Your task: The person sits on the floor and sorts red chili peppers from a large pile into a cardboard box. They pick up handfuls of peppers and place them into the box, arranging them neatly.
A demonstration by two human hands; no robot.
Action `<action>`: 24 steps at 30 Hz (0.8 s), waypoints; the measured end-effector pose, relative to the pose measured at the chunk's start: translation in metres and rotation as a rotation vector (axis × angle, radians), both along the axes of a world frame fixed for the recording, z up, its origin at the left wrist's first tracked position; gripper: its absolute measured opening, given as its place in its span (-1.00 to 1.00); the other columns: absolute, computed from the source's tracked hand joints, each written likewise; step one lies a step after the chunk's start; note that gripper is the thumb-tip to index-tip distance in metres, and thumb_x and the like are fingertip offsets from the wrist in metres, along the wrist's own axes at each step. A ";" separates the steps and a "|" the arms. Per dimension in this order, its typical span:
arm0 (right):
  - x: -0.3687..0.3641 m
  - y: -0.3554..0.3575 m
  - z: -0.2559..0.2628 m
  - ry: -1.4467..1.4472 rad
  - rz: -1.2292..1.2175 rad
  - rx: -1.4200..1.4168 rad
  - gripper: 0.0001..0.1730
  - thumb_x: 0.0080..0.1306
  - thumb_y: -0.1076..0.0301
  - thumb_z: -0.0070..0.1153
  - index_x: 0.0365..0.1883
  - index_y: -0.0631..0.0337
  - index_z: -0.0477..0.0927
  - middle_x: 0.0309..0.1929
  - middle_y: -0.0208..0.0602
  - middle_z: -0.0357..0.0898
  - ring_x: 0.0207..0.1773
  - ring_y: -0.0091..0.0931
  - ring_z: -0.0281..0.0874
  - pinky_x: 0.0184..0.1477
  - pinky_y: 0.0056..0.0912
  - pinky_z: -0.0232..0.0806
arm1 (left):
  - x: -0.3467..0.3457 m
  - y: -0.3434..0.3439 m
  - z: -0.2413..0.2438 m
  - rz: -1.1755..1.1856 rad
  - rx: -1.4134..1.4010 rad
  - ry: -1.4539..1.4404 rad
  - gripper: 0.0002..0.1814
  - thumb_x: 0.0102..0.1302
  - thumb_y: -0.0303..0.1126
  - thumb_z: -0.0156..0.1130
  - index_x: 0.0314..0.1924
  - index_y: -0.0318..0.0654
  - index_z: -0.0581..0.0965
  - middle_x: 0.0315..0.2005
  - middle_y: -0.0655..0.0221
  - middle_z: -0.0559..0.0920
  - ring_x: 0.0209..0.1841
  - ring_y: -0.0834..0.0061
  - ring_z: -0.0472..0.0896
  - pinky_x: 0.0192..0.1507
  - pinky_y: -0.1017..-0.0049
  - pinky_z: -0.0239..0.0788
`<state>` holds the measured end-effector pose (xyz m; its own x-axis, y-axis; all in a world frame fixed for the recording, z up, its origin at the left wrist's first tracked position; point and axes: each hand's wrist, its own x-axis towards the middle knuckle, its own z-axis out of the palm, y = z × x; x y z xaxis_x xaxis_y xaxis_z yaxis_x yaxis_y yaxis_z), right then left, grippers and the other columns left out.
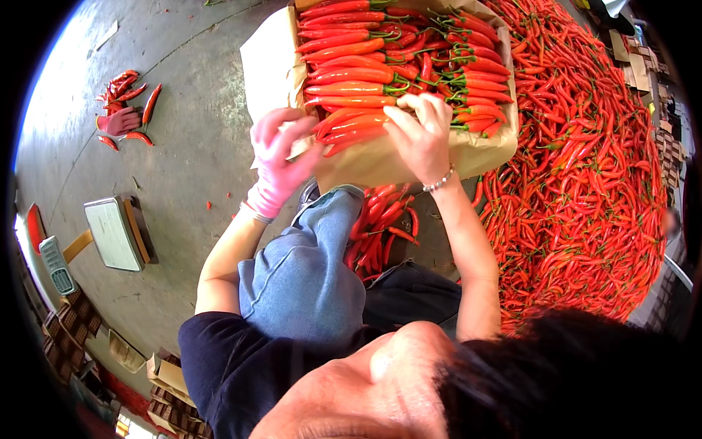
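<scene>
A box lined with brown paper (482,151) stands before me, filled with red chili peppers (351,75) in rows, their green stems turned to the middle. My left hand (282,153), in a pink glove, is at the tips of the nearest peppers at the box's left corner. My bare right hand (421,129), with a bracelet at the wrist, touches the stem ends of the same near row, its fingers bent. Whether either hand grips a pepper is hard to tell. More red peppers (378,219) lie on the floor below the box, beside my knee.
A large heap of red chili peppers (581,219) spreads along the right. On the concrete floor at left are a platform scale (114,233), a pink glove (119,122) and a few loose peppers (152,104). Cardboard boxes (167,376) stand at the lower left.
</scene>
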<state>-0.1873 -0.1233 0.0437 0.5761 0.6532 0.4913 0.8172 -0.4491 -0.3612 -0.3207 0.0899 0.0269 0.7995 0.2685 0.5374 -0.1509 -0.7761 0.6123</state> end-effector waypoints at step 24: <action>-0.006 0.024 -0.012 -0.186 0.139 -0.261 -0.94 0.12 0.32 0.08 -0.41 -0.04 0.47 -0.40 -0.51 0.33 -0.23 -0.49 0.38 -0.19 -0.34 0.16 | 0.017 -0.001 -0.008 -0.095 0.211 0.316 -0.78 -0.01 -0.28 0.39 -0.38 -0.12 0.54 -0.35 0.35 0.51 -0.27 0.27 0.50 -0.17 0.25 0.24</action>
